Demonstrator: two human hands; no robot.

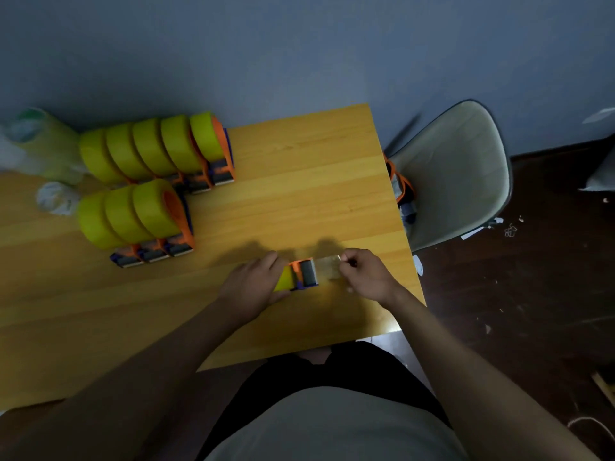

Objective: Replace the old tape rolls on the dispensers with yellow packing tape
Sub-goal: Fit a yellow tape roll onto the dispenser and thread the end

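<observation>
Your wooden table point(299, 168) stands against a blue-grey wall point(299, 44). A pale chair point(466, 168) sits just beside its right edge. Crumpled plastic bags point(30, 144) lie at far left. Scraps point(509, 229) litter your dark floor point(532, 294).

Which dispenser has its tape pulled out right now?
The dispenser between the hands; the right hand pinches its tape end. The stacked ones sit untouched.

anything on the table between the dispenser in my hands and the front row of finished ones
Nothing visible: bare table lies between the dispenser, held by the left hand, and the front row. The right hand pinches the tape end on the far side.
</observation>
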